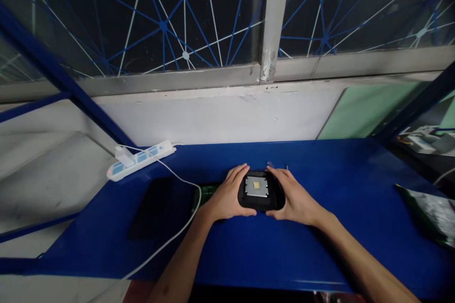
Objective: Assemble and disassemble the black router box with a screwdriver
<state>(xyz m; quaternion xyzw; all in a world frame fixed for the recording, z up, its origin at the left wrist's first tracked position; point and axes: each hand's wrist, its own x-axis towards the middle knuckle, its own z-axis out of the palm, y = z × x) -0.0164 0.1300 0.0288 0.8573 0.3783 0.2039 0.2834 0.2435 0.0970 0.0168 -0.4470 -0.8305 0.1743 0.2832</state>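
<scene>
Black case (273, 194) sits between both hands, over the middle of the worktop (270, 251); whether lifted, cannot tell. Left hand (227, 195) clamped on its left end, right hand (292, 195) on its right. Uneven grip could tip it; slack white cord (182, 231) near left hand could snag.
</scene>
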